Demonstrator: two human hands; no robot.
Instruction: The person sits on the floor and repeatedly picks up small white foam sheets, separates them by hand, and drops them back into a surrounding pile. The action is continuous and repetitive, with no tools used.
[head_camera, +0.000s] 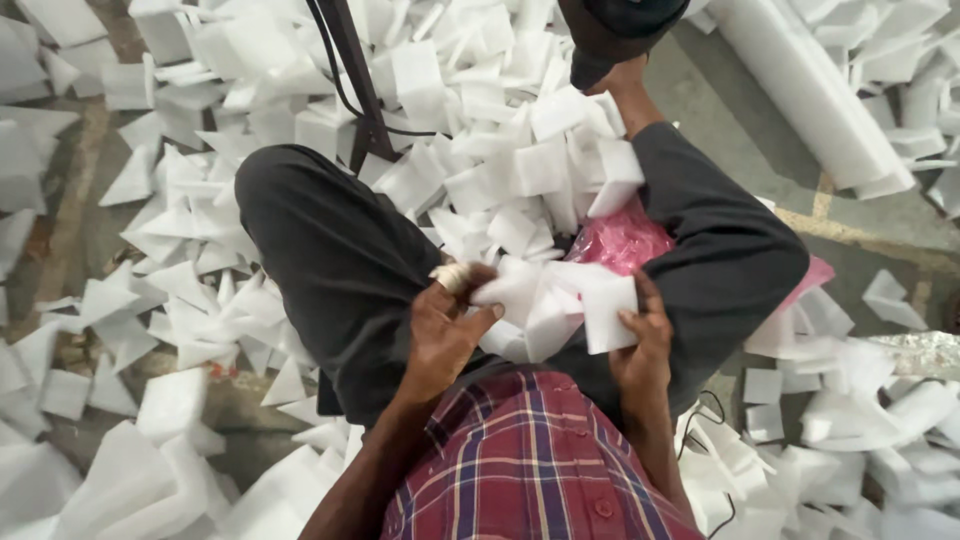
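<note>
The person sits cross-legged on the concrete floor (735, 110), and both hands meet over the lap on a bundle of white foam pieces (550, 305). As I judge it, the step in hand is gathering and squaring up these cut pieces into one stack.

The left hand (445, 335) curls around the bundle's left side, thumb laid across the near face and fingers wrapped behind; one fingertip (453, 277) carries a pale wrap, perhaps tape. The right hand (645, 345) presses the flat square piece (608, 312) at the bundle's right end, thumb on its face, fingers behind it. Both hands are closed on the foam, neither spread wide.

The bundle lies between the two palms, resting above the dark trousers (340, 260), tilted and uneven, with several pieces fanning out at different angles. Just beyond it, between the knees, a pink plastic bag (620, 240) shows under a heap of loose foam squares (540, 170).

The next move, I judge, calls for pressing the palms toward each other evenly so that the loose inner pieces align rather than slip out of the top or bottom.

More foam offcuts (170, 290) cover the floor to the left, and further pieces (860, 420) lie to the right, near a long white foam block (800, 90) at the upper right. A dark metal stand leg (355, 85) rises beyond the left knee.
</note>
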